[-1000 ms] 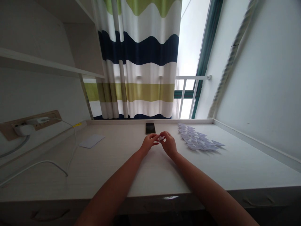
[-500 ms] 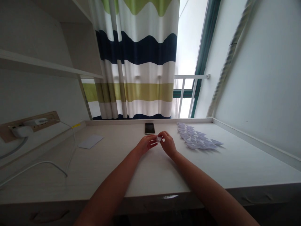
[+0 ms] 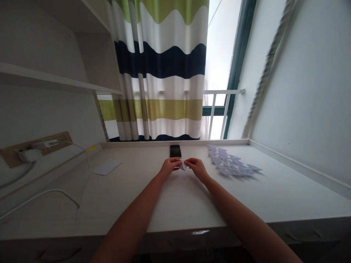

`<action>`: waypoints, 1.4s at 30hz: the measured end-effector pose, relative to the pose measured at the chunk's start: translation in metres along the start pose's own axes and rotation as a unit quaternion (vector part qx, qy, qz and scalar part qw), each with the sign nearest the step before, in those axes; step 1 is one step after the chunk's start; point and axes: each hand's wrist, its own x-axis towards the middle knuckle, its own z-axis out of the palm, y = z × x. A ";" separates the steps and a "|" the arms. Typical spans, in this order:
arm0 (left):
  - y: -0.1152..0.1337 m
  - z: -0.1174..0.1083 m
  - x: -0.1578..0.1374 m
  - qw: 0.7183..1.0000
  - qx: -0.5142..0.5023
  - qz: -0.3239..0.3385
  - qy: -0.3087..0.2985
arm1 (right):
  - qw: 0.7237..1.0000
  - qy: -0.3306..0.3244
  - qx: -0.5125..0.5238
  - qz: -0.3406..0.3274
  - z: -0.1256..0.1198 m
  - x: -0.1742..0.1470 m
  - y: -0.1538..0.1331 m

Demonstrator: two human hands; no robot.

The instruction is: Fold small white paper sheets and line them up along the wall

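A small piece of folded white paper is held between my two hands, just above the middle of the desk. My left hand pinches its left side, fingers closed on it. From the other side, my right hand has thumb and forefinger closed at the paper's upper right edge. Right behind the hands lies a dark phone. Several folded white paper triangles lie in overlapping rows to the right of my right hand. A flat stack of white paper rests off to the left.
A white cable runs from the wall socket strip down over the left of the pale desk. A raised rim borders the back, below a striped curtain. A shelf overhangs the left.
The folded paper has turned and come slightly lower. My left fingers have closed from spread to a pinch, and my right hand has shifted a little to the right.
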 end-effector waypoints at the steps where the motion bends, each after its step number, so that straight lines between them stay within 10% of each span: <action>1: 0.000 0.001 0.000 1.000 0.009 0.006 0.006 | 1.000 0.003 -0.004 -0.001 0.000 0.000 0.000; 17: -0.001 0.004 0.003 0.990 0.078 0.113 0.034 | 0.999 0.015 0.030 0.004 0.005 0.001 -0.006; 42: 0.001 0.003 0.000 0.997 0.007 0.072 -0.003 | 0.980 0.009 0.175 0.098 -0.003 -0.001 -0.010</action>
